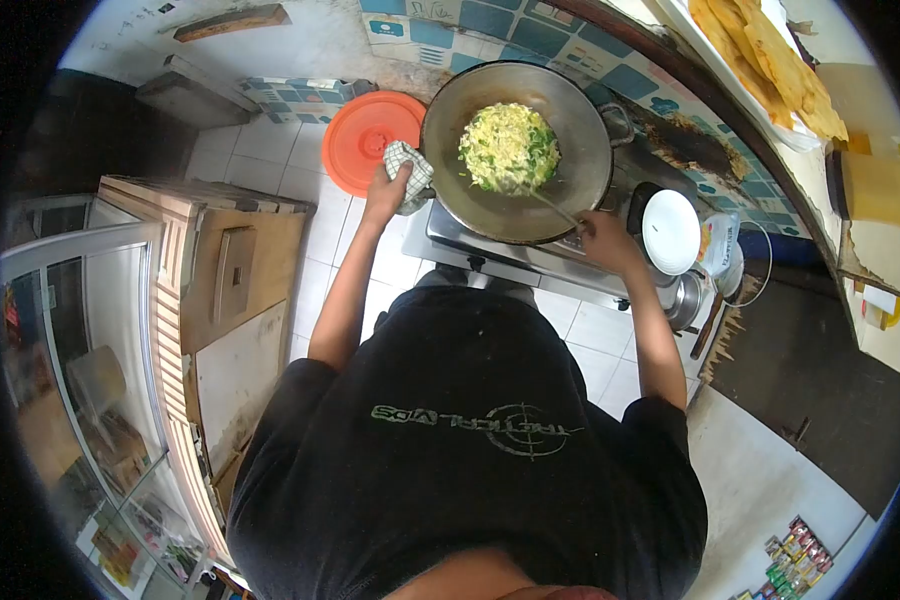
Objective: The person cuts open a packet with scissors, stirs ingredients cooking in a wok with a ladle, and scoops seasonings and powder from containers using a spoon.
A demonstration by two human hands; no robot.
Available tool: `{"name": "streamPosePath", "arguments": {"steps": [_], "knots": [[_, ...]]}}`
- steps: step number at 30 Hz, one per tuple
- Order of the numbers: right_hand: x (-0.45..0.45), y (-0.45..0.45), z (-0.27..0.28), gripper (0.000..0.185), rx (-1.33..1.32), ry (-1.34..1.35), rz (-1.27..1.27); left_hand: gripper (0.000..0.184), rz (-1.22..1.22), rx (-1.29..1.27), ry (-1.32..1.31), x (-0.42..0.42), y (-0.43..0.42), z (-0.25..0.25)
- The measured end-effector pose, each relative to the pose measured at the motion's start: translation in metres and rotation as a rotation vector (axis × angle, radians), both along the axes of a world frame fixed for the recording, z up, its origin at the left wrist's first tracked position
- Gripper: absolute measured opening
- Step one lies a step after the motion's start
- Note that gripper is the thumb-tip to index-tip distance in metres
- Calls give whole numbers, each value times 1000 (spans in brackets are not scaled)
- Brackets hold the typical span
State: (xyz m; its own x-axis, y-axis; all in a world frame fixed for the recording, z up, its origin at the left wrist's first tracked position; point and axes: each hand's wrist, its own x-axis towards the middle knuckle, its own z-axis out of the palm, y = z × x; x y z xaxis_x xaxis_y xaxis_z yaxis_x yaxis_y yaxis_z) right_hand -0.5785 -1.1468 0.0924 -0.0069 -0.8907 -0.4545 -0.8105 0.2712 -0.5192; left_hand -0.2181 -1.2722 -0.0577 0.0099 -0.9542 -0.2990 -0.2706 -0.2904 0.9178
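A large metal wok point(580, 110) sits on a stove, holding a mound of yellow and green chopped food point(508, 145). With a checked cloth point(406, 178) between its fingers and the wok's left handle, my left hand point(388, 190) grips the rim's left side. My right hand point(607, 240) is closed round the handle of a metal spatula point(552, 207), whose blade touches the lower part of the food. The blade is partly hidden by the food.
Left of the wok lies a red round lid point(355, 140). A white bowl point(671, 232) stands on the stove's right side, near a plastic packet point(720, 245). Flat yellow pieces rest on a tray point(730, 60) at upper right. A wooden cabinet point(240, 270) stands left.
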Motion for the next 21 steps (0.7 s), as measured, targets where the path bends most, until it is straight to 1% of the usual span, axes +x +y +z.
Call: {"name": "streamPosePath", "arguments": {"steps": [2,5,8,10,11,13,14,17,18,19,20,21], "knots": [[13,7,-6,32,-81,-7,78,64,-2,-20,16,-2,-2,0],[30,-2,-33,30,-211,-110,-54,61,-34,-43,10,-4,-5,-8],[31,2,-33,31,-241,10,-147,57,-64,-23,2,-2,-1,15],[40,14,-14,31,-100,104,-137,54,-69,-18,-21,-6,3,34],[44,17,-4,31,-29,154,-132,52,-76,-42,-3,-3,0,22],[56,10,3,33,-83,69,-101,50,-107,-87,30,2,-9,-22],[59,8,3,34,-110,25,-94,49,-106,-77,63,3,-10,-27],[51,-5,-25,33,-170,9,-158,45,-107,-71,138,0,-12,-29],[51,-4,-14,31,-186,66,-140,44,-104,-87,145,-2,-11,-24],[53,2,9,28,-196,121,-119,43,-98,-97,152,-2,-9,-20],[53,9,28,26,-202,177,-100,43,-81,-93,112,-1,-5,-17],[49,11,42,25,-154,189,-88,43,-66,-91,75,-2,-4,-14]]}}
